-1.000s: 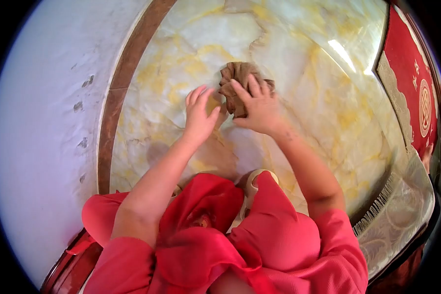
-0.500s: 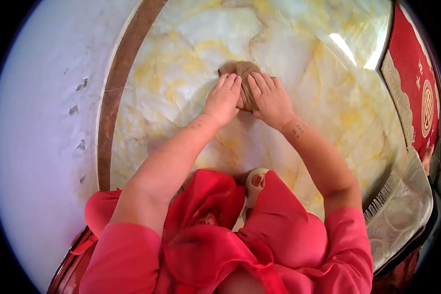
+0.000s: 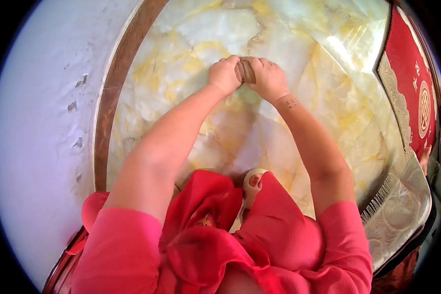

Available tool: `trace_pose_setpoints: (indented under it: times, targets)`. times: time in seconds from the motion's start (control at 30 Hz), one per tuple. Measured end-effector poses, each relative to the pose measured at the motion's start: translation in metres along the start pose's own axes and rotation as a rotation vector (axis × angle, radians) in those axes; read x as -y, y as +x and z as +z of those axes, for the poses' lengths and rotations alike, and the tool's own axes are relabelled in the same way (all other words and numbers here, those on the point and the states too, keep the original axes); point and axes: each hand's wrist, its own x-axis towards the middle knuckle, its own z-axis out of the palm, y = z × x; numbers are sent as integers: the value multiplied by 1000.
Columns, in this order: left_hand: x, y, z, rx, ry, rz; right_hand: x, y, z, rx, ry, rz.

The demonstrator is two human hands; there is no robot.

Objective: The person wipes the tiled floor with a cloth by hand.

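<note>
A brown cloth point(image 3: 246, 71) is bunched between my two hands above the marbled floor tiles point(image 3: 201, 127). My left hand point(image 3: 225, 74) is closed on its left side, the fingers curled over it. On the other side, my right hand point(image 3: 268, 79) grips the cloth with bent fingers. Only the folded middle of the cloth shows; the rest is hidden by my hands. A shadow falls on the tiles below my arms.
A white wall point(image 3: 39, 122) with chipped patches runs along the left, edged by a brown skirting strip point(image 3: 113, 88). At right are a red patterned cloth point(image 3: 416, 83) with a beige border and a pale fringed cover point(image 3: 397, 210). A slippered foot point(image 3: 254, 183) stands near my knees.
My hands have gone from lying flat on the spread cloth to gripping it. The cloth is now gathered into a small bundle, slightly farther from my body.
</note>
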Motion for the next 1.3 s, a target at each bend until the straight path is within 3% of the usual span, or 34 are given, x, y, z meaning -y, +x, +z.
trace_pose_setpoints:
  times: [0.1,0.2,0.3,0.37,0.43,0.57,0.6,0.73,0.83,0.87,0.97,1.03,1.1,1.23,1.3]
  targets:
    - [-14,-5,-25,100,-262,-166,9,4,-12,74,234,239]
    - [-27,-16,-24,-71,-1062,-419,17,-6,-29,51,575,519]
    - [-41,-27,-25,-96,-1412,-510,24,-14,-36,-45,1008,713]
    - [-42,-33,-16,-86,-1455,-544,29,-18,-37,-99,1189,795]
    - [-57,-51,-17,-96,-1486,-601,21,-29,-28,21,1338,862]
    - [-72,-86,0,-162,-1226,-556,11,-57,-1,133,1433,911]
    - [-78,-96,0,-112,-1170,-566,31,-58,-18,86,1198,1002]
    - [-92,-112,11,-142,-1415,-618,36,-54,-39,420,410,742]
    - [-81,-102,35,-216,-1562,-561,38,-57,-42,0,-136,302]
    - [-81,-99,36,-213,-1565,-570,36,-56,-40,-87,-128,279]
    - [-72,-82,23,-65,-1799,-600,24,-59,-19,-16,-6,-29]
    - [-61,-76,17,-23,-1893,-708,33,-69,-14,27,-96,-24]
    - [-28,-74,6,242,-1863,-679,40,-69,-20,61,-45,17]
    - [-4,-92,-18,103,-1147,-719,24,-35,-7,288,-234,62]
    - [17,-108,-9,68,-1185,-769,32,-16,-7,323,-342,47]
